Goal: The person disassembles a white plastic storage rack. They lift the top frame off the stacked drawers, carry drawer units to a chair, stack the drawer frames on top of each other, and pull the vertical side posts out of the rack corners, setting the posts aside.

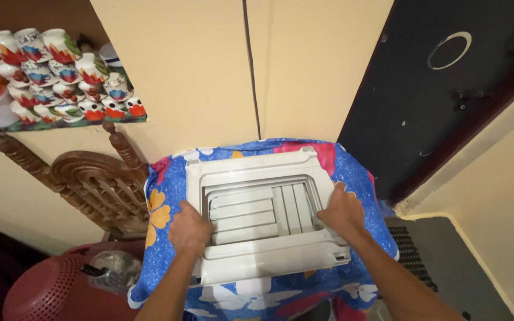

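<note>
While I've got both hands on it, the grey tray (pixel 266 208) lies flat on the floral cover (pixel 352 172), long axis left-right: left hand (pixel 189 230) and right hand (pixel 343 211) clasp opposite sides, equally near. Chair (pixel 90 184) and cups (pixel 60 71) lie beyond.

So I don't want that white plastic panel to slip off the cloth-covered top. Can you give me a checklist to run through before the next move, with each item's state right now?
1. Left hand on the white plastic panel: ok, on its left edge.
2. Right hand on the panel: ok, on its right edge.
3. Panel lying flat on the flowered cloth: ok.
4. Panel's near edge supported: cannot tell.
5. Slats in the panel's opening seated: cannot tell.
6. Wooden chair apart from the panel: ok.
</note>
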